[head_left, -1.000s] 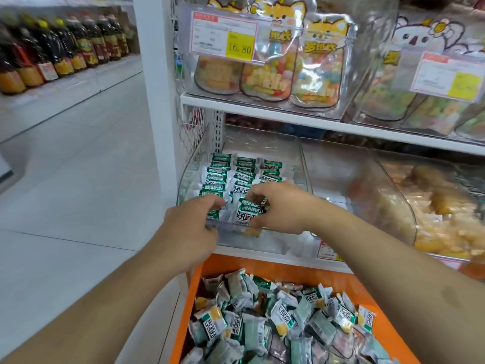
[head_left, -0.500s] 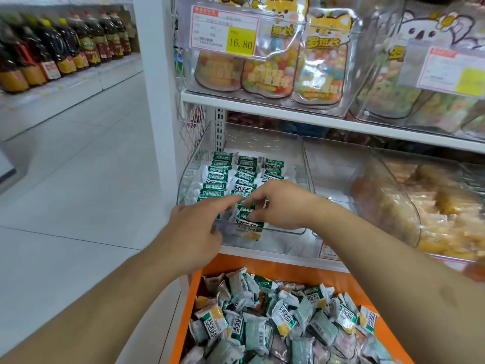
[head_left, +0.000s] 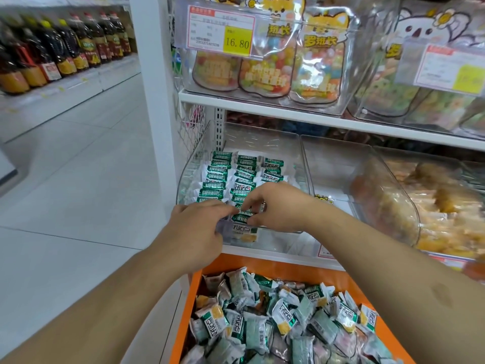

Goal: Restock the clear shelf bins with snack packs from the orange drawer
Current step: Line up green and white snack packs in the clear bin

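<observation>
Bright even store light, wide-angle edge bending, blurred right side

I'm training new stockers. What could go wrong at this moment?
Both hands pinch green packs at the clear bin's low front lip; a nudged pack might slip over it. The neat rows behind could get knocked askew. The open orange drawer juts out, so a leg may bump it.

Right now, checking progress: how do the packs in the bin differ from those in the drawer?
The bin packs lie in neat rows, green labels facing up; the drawer packs sit in a loose heap, tilted every way. The bin is clear, the drawer orange. Both hold small green-and-white packs.
</observation>
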`<action>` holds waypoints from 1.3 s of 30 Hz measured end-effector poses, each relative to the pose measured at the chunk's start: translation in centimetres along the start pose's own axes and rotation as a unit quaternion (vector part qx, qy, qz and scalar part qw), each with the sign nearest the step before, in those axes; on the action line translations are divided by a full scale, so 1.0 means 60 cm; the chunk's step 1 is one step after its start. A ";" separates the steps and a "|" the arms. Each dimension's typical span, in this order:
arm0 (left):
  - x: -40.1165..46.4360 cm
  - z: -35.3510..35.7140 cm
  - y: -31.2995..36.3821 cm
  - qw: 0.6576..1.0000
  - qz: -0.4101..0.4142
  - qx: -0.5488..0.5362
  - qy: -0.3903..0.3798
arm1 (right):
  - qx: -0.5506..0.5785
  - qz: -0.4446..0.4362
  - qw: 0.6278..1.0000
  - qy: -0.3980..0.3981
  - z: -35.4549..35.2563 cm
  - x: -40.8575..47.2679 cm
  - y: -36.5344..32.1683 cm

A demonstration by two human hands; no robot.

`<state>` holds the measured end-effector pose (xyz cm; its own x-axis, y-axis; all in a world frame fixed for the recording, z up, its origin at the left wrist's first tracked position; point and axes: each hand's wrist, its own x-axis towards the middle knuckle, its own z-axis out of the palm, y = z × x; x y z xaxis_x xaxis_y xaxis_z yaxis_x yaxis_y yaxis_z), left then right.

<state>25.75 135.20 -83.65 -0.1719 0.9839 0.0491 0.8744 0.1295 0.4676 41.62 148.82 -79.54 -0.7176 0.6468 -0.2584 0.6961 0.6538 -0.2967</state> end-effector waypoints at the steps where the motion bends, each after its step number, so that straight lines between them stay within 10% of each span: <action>1: 0.000 0.000 0.000 1.000 0.002 0.003 -0.001 | -0.001 0.001 1.000 0.006 0.001 -0.002 0.000; 39: 0.011 -0.003 -0.003 0.995 0.017 0.069 -0.067 | 0.022 0.071 0.996 0.043 0.018 0.009 -0.009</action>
<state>25.39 135.78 -83.53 -0.0883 0.9943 -0.0596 0.9341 0.1034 0.3417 40.83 148.39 -80.51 -0.6053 0.7646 -0.2216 0.7880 0.5360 -0.3030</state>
